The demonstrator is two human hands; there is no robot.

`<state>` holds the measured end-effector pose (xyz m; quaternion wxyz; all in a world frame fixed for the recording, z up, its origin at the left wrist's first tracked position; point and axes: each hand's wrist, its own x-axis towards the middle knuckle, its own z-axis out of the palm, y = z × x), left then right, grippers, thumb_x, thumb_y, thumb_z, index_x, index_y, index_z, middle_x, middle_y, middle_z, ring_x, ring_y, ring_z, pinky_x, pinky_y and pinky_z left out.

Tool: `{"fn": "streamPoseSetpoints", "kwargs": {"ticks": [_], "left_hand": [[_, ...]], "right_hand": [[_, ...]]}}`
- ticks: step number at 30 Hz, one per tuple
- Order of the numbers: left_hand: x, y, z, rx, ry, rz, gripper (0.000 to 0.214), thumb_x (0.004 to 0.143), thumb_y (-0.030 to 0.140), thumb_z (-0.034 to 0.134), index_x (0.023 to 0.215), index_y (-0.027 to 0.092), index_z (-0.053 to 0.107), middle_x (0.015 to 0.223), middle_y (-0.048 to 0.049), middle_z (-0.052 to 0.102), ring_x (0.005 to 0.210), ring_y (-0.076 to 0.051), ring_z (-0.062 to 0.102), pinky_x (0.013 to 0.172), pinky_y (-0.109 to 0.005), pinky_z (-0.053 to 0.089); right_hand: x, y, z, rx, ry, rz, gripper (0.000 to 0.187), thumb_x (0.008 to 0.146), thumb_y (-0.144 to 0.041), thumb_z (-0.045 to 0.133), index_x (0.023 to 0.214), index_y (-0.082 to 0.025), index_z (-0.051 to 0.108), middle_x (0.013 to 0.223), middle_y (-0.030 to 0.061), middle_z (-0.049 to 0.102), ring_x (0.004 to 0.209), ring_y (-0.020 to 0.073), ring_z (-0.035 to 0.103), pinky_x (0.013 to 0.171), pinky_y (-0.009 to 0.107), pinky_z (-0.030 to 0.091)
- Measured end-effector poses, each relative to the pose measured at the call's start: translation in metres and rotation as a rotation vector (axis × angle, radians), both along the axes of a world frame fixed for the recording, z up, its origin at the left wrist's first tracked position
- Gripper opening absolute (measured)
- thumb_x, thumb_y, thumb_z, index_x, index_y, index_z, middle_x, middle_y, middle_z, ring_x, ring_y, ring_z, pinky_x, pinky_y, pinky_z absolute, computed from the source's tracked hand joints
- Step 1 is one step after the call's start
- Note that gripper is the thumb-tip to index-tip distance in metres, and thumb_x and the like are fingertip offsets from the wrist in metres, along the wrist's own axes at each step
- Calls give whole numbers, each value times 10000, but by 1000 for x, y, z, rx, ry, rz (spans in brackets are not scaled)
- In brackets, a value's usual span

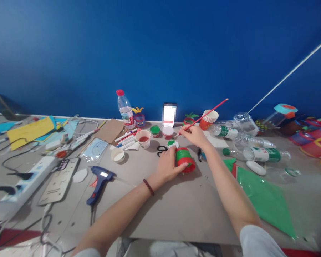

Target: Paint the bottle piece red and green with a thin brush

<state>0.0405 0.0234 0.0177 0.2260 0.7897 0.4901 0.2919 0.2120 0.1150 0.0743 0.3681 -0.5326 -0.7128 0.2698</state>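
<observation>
- At the middle of the grey table [176, 210], a small hollow cylinder [183, 155], green along its side and red at its near end, sits tilted with that red end towards the person.
- The left hand [168, 165] grasps this cylinder from its left side, the thumb stretched along the near, red part; a dark beaded bracelet [148, 187] circles the wrist.
- The right hand [194, 135] pinches a long, thin red-handled brush [211, 111] low on its handle, the far end slanting up to the right.
- The brush's tip points down near a small round jar with a pale top [167, 132] and a white disc smeared with green [172, 144]; whether it touches either, I cannot tell.
- Left of the pale-topped jar stand an open jar of green paint [155, 131] and a white paper cup of reddish liquid [143, 139].
- Black-handled scissors [161, 150] lie just beside the left hand.
- Against the blue wall [160, 53] behind, a lit phone [169, 115] stands upright.
- Farther left lies a dark-blue glue gun [99, 184]; on the right, a flat green plastic-looking packet [264, 196] lies beside the right forearm.
</observation>
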Motion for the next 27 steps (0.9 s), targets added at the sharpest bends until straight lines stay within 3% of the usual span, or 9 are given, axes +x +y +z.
{"fn": "streamPoseSetpoints", "kwargs": {"ticks": [5, 12, 19, 27], "left_hand": [[2, -1, 3, 91, -106, 10, 765, 728, 659, 685, 1283, 181, 468, 1229, -147, 629, 1092, -346, 616, 954, -509, 466], [5, 2, 1, 169, -139, 91, 803, 590, 641, 803, 1202, 192, 542, 1111, -109, 678, 1016, -323, 635, 933, -501, 469], [1, 6, 2, 206, -174, 65, 824, 611, 551, 837, 1283, 215, 498, 1266, -121, 648, 1149, -327, 607, 1028, -492, 393], [0, 8, 2, 219, -160, 54, 788, 629, 513, 839, 1278, 223, 499, 1242, -117, 670, 1145, -322, 617, 1031, -487, 382]], "right_hand": [[15, -18, 8, -117, 384, -59, 343, 750, -515, 719, 769, -176, 670, 702, 61, 714, 610, 169, 637, 496, 260, 452], [27, -64, 4, -158, 700, -72, 395, 698, -561, 782, 813, -213, 634, 747, 57, 736, 712, 212, 711, 586, 311, 551], [33, -107, -12, -80, 506, -87, 298, 776, -527, 738, 813, -240, 669, 739, 38, 720, 680, 202, 701, 674, 344, 589], [34, -114, -19, 49, 245, -6, 164, 873, -396, 638, 816, -249, 681, 794, 39, 712, 796, 215, 698, 752, 341, 570]]}}
